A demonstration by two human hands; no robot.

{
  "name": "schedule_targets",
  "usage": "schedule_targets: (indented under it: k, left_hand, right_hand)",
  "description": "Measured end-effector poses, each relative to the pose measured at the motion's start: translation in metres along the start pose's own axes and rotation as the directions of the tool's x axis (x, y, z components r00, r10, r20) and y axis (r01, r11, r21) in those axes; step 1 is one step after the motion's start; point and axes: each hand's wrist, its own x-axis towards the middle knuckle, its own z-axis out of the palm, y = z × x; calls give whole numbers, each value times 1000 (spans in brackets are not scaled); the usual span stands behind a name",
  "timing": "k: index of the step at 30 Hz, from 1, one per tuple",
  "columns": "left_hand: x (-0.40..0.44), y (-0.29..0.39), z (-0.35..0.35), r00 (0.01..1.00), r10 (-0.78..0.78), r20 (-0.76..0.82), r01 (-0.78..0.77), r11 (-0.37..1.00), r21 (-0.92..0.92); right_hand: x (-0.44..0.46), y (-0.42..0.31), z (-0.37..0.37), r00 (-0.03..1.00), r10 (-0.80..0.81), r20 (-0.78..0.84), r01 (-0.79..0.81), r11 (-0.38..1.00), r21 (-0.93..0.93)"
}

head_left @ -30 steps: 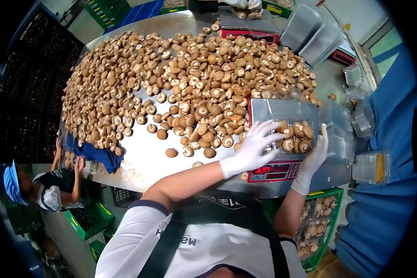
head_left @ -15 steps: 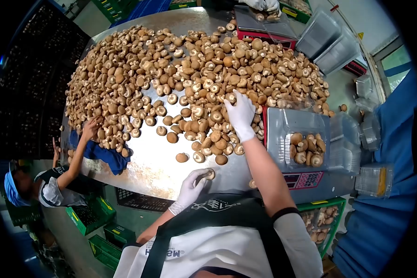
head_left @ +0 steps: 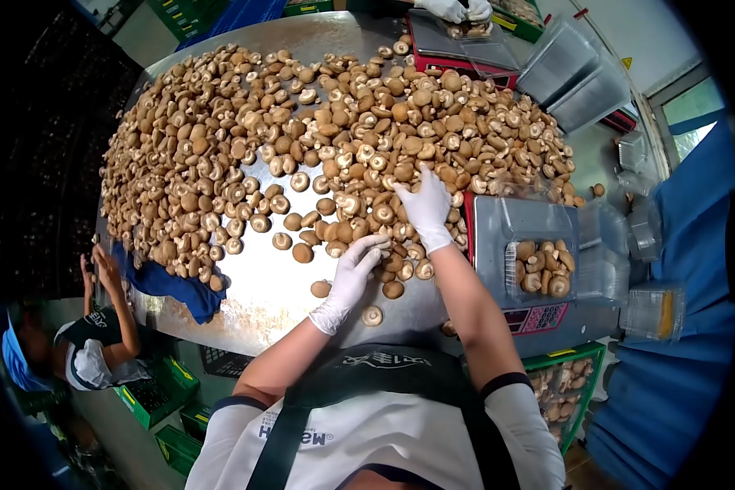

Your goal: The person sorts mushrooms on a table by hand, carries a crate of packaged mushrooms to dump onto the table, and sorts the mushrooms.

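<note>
Shiitake mushrooms [head_left: 196,147] lie heaped across a metal table, some caps up and some stems up. My right hand [head_left: 427,210], in a white glove, reaches over the near edge of the pile with thumb and forefinger apart. Its other fingers are partly hidden. My left hand [head_left: 356,279], gloved too, is beside the loose mushrooms at the front, fingers curved with a gap to the thumb. A single mushroom [head_left: 372,316] rests stem up on the table below it. To the right, a clear plastic tray [head_left: 510,263] of mushrooms sits on a scale [head_left: 487,286].
Empty clear trays [head_left: 603,245] are stacked right of the scale. Across the table, another person's gloved hands [head_left: 457,10] are at a second scale [head_left: 433,41]. A co-worker [head_left: 98,343] stands at the left near a blue cloth [head_left: 171,282]. A green crate [head_left: 576,392] is below right.
My left hand has let go of a mushroom near the table edge and moved up to the loose ones. My right hand stays over the pile. The co-worker's hand has left the mushrooms.
</note>
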Motion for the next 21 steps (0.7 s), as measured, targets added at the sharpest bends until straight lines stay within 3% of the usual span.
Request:
schedule_targets:
  k: [3,7,11,12,17,19,21]
  left_hand:
    - [-5,2,-4,1000,-11,-6,11,1000,15]
    - [-19,-8,-19,991,-88,-103,87,996,-14]
    - [-20,-32,-36,989,-23,-145,-1,986,-168]
    - [-18,-32,-38,989,-26,-149,-5,979,-204]
    - [-19,6,-34,988,26,-154,-63,969,-238]
    - [-21,14,-34,987,58,-148,-94,964,-247]
    - [-22,18,-34,988,129,-84,-146,958,-247]
  right_hand:
    - [16,-8,4,993,61,106,-56,997,-52]
    - [23,-12,-3,995,22,96,-24,999,24]
    - [19,-10,1,982,-186,27,174,954,244]
    - [13,-15,-2,989,-115,93,79,942,327]
    - [-45,-44,-21,920,-364,-147,360,633,685]
    - [-78,-56,-34,914,-391,-110,355,636,685]
    - [-104,-63,-44,845,-524,-104,448,590,672]
